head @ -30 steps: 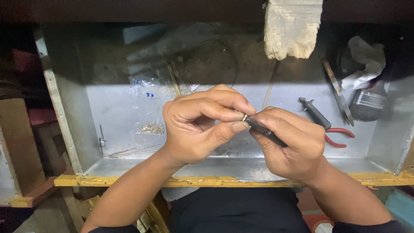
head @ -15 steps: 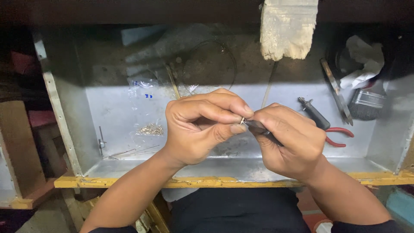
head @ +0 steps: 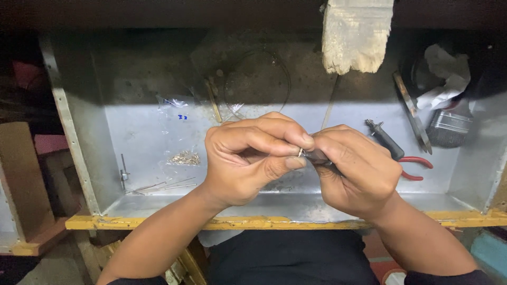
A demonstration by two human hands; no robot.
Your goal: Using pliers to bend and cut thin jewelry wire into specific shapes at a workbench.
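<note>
My left hand pinches a tiny metal piece between thumb and forefinger, in the middle of the view over a metal tray. My right hand is closed around a dark slim tool whose tip meets the small piece. The fingertips of both hands touch. Most of the tool is hidden inside my right fist.
A small heap of tiny metal parts and thin wires lie on the tray's left. Clear plastic bags sit behind them. Red-handled pliers, a dark-handled tool, a brush and a wooden block are on the right.
Both hands stay together in nearly the same place; the fingers have shifted only slightly around the small piece.
</note>
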